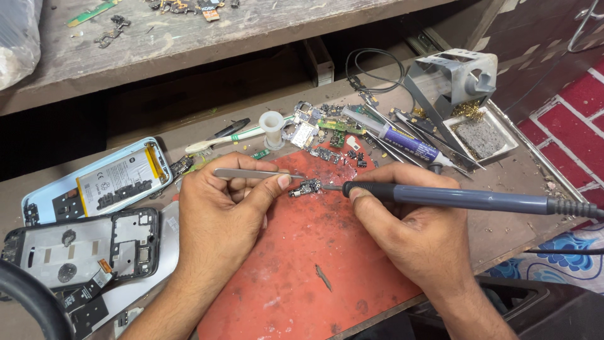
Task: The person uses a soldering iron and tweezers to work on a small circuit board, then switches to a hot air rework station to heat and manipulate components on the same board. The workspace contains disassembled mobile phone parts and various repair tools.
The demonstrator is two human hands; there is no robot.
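Observation:
My left hand pinches metal tweezers whose tips hold a small dark circuit board down on a red work mat. In my right hand is a grey-handled soldering iron, held like a pen, its tip touching the right end of the small board. The iron's cable runs off to the right.
An opened phone back with battery and a phone frame lie at the left. Behind the mat are loose circuit boards, a white spool, a syringe tube and an iron stand with sponge tray. A shelf hangs above.

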